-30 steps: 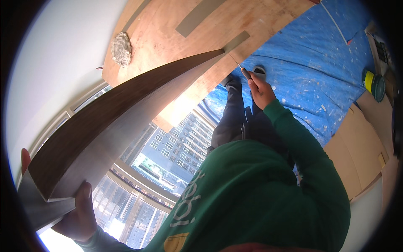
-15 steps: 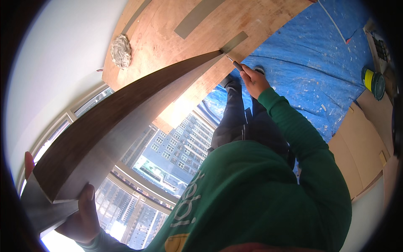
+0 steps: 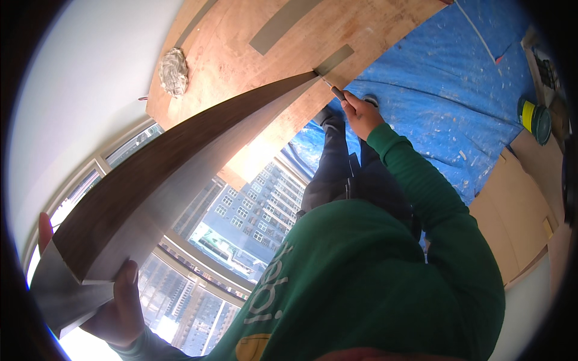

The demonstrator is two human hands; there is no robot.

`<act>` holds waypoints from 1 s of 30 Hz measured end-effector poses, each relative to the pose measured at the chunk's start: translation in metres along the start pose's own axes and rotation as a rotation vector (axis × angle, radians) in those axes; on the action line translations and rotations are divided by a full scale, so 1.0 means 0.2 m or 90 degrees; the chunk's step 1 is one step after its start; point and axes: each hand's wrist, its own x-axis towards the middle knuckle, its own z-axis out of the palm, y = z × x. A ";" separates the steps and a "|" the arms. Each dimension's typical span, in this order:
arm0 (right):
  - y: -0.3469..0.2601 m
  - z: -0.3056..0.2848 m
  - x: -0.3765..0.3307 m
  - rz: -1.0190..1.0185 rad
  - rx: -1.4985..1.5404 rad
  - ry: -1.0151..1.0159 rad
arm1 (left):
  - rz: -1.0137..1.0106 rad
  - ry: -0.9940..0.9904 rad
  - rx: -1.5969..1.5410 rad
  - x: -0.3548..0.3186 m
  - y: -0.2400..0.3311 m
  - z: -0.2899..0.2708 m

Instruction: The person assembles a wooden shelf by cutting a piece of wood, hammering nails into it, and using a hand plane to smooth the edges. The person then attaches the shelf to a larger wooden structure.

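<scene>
A long dark-brown wood-grain strip with a paler grey side (image 3: 174,153) runs from the lower left up to the wooden worktop (image 3: 229,78). My left hand (image 3: 123,310) is closed around its near end, the thumb on the grey side and a finger showing past the brown face. A smooth grey folded part (image 3: 75,298) shows at that end. My right hand (image 3: 363,117) grips a slim hand tool (image 3: 338,92) by its dark handle. The tool's thin shaft reaches the strip's far end; its exact tip is too small to make out.
A crumpled pale rag (image 3: 174,72) lies on the worktop near several flat grey-brown strips (image 3: 283,27). Blue sheeting (image 3: 433,108) covers the floor. A dark green bucket with a yellow label (image 3: 534,120) and cardboard (image 3: 512,210) are at right; windows (image 3: 180,289) are at lower left.
The strip's near end has tilted slightly, its lower corner shifting up and right. My right hand and the tool have moved a little to the left. Both grips are unchanged.
</scene>
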 end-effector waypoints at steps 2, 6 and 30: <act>-0.04 -0.02 0.00 0.020 0.010 -0.016 | 0.001 -0.005 0.010 -0.01 0.00 -0.01; -0.03 -0.01 -0.02 0.016 -0.004 -0.009 | -0.005 -0.001 0.009 -0.01 -0.01 0.00; -0.03 -0.10 -0.15 0.037 0.014 -0.016 | 0.057 -0.030 -0.047 -0.02 -0.03 0.00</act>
